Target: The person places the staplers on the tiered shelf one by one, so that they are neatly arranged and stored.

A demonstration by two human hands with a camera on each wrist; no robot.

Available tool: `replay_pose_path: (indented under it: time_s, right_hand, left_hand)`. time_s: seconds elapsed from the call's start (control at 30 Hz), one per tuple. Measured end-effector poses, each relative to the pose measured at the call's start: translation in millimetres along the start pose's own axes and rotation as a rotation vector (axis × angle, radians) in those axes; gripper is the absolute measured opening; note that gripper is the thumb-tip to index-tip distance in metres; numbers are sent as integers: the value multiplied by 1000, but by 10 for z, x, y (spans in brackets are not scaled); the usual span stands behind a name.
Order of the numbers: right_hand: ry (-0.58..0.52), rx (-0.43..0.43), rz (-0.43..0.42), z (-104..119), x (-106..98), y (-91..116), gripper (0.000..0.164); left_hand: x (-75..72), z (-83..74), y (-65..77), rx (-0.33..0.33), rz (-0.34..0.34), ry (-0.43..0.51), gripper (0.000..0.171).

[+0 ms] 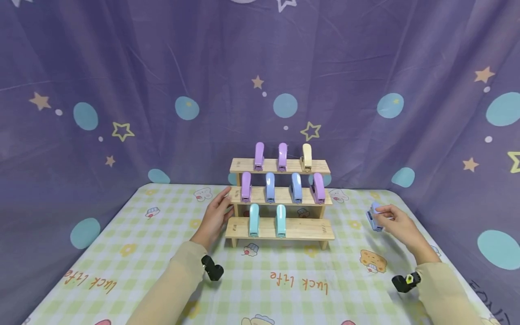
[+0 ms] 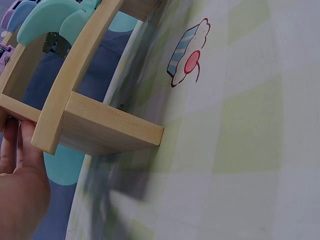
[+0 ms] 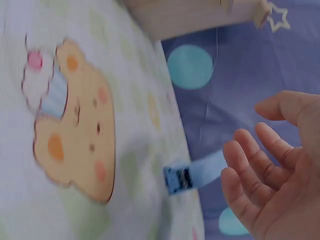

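A wooden three-tier display rack (image 1: 304,229) bears several staplers: purple ones, such as the purple stapler (image 1: 259,156), a cream stapler (image 1: 307,157), blue ones and teal ones. My left hand (image 1: 214,218) touches the rack's left end at the middle tier, its fingers (image 2: 29,145) fairly straight against the side frame. To the right of the rack, my right hand (image 1: 397,222) is beside a blue stapler (image 1: 373,219). In the right wrist view, the fingers are loosely bent, thumb apart, and the blue stapler (image 3: 178,180) shows beyond the fingertips, its rear end hidden.
A green-and-white checked cloth (image 1: 162,257) with printed cartoons covers the table. Purple curtain fabric (image 1: 345,81) with stars and dots hangs behind and at the sides. Each wrist wears a black camera, such as the left one (image 1: 212,268).
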State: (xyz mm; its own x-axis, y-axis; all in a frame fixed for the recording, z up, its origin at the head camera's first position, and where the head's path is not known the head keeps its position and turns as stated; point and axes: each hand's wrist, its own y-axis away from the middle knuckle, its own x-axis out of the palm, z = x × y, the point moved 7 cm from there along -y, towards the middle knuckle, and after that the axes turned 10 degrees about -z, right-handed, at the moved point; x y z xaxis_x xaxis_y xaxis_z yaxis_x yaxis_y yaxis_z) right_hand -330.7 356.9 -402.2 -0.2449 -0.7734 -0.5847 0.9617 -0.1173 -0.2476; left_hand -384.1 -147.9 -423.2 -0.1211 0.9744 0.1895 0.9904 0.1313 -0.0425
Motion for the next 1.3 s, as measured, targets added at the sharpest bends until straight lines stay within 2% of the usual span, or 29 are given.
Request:
replay_pose_path:
  time_s: [0.4, 0.67, 0.97, 1.3]
  right_hand:
    - [-28, 111, -12, -428, -26, -124, 54]
    - [-60, 202, -24, -583, 23, -181, 61]
    - [-90, 288, 21, -699, 98, -201, 70]
    - [-34, 269, 47, -713, 148, -277, 74]
  left_hand:
    - [2, -26, 19, 3, -1, -5, 49]
    - [2, -10, 13, -3, -2, 5, 49]
    - [6, 4, 16, -11, -5, 17, 50]
    - [-3, -10, 14, -2, -7, -18, 49]
